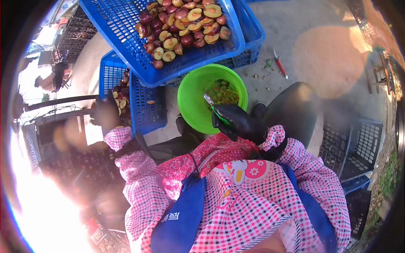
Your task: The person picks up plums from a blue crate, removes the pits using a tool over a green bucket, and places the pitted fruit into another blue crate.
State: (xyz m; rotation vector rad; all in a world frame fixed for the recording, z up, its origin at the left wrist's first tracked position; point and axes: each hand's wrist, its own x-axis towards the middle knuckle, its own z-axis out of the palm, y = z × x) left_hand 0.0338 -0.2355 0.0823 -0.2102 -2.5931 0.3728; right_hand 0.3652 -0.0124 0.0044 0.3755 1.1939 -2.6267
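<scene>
My right hand [240,120], in a black glove, is closed around a green-handled tool with a short metal head [209,100]. It is above the near side of a bright green bucket [190,101], which has green and brown pieces [225,92] in its bottom. My left hand [105,111], dark and smeared by glare, is at the left edge of a blue crate [147,114] near dark red plums and cut halves [122,99]. Its fingers and anything in them cannot be made out.
A tilted blue crate [118,25] of halved plums [185,25] rests on another blue crate [253,33] beyond the bucket. A red-handled tool [280,65] lies on the concrete floor [278,25] beside small scraps. Dark crates [358,143] stand at the right.
</scene>
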